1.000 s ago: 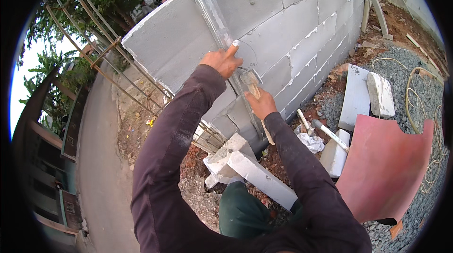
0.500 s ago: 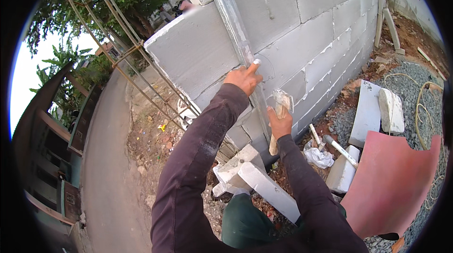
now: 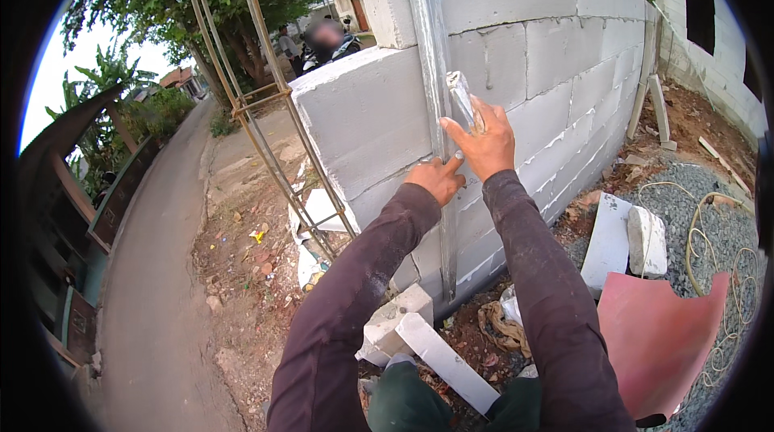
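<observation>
A long grey metal channel (image 3: 435,37) stands upright against the face of a wall of light grey blocks (image 3: 363,118). My left hand (image 3: 436,180) is closed on the channel at mid height, its index fingertip whitish and laid across the metal. Just above and to the right, my right hand (image 3: 492,142) grips a short hand tool (image 3: 459,95) with a pale, crusted head. The head points up beside the channel, and my fingers cover most of the handle. My right thumb reaches toward the channel's edge.
A tied rebar cage (image 3: 258,110) rises left of the wall's end. Below my arms lie loose blocks (image 3: 447,363) on rubble. To the right are a reddish curved sheet (image 3: 661,343), gravel (image 3: 681,190) and a hose (image 3: 693,247). A road (image 3: 153,230) runs at left; people and a motorbike are behind the wall.
My right hand has risen with the tool from below my left hand to above it. The view has turned, and the channel now looks more upright. My left hand stays on the channel.
</observation>
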The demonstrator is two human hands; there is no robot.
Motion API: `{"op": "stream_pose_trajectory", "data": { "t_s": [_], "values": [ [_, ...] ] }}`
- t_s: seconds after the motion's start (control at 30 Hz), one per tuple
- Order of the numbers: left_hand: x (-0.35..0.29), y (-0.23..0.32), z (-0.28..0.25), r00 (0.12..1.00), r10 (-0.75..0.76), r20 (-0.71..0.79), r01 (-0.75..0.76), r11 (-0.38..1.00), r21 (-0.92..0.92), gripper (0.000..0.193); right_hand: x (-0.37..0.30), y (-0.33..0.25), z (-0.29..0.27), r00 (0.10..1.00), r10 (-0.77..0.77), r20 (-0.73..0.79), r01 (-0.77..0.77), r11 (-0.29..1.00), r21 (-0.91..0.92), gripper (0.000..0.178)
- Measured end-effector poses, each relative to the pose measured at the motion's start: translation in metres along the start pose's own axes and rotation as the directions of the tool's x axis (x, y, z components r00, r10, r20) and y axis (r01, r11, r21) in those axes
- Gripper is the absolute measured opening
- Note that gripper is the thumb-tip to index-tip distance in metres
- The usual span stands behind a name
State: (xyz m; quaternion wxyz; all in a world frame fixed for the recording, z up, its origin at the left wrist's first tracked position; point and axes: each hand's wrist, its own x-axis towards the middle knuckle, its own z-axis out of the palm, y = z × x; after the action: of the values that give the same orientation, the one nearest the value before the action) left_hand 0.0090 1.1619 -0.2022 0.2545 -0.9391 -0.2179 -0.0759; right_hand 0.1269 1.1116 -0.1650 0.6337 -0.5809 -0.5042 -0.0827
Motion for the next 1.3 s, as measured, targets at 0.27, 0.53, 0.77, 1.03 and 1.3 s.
{"op": "stream_pose_trajectory", "data": {
  "t_s": [0.27, 0.53, 0.77, 1.03, 1.3],
  "values": [
    [0.0, 0.001, -0.001, 1.0, -0.015, 0.014, 0.016, 1.0, -0.023, 0.02, 0.014, -0.015, 0.024, 0.999, 0.015, 0.038, -0.013, 0.998, -0.064, 0.05],
    [-0.002, 0.003, -0.002, 1.0, -0.028, 0.004, 0.028, 0.999, -0.041, 0.02, 0.015, -0.017, 0.025, 0.993, -0.114, 0.012, 0.115, 0.991, -0.066, 0.037],
    [-0.009, 0.001, 0.006, 0.996, -0.039, -0.085, 0.034, 0.998, -0.056, 0.02, 0.012, -0.02, 0.026, 0.992, -0.121, 0.022, 0.122, 0.986, -0.111, 0.038],
    [-0.006, -0.002, 0.012, 0.994, -0.065, -0.086, 0.056, 0.993, -0.107, 0.016, 0.01, -0.017, 0.028, 0.995, -0.084, 0.05, 0.091, 0.982, -0.165, 0.046],
    [-0.007, -0.004, 0.012, 0.979, -0.02, -0.205, -0.002, 0.994, -0.109, 0.013, 0.002, -0.01, -0.003, 1.0, 0.017, -0.013, -0.017, 1.0, -0.014, 0.041]
  ]
}}
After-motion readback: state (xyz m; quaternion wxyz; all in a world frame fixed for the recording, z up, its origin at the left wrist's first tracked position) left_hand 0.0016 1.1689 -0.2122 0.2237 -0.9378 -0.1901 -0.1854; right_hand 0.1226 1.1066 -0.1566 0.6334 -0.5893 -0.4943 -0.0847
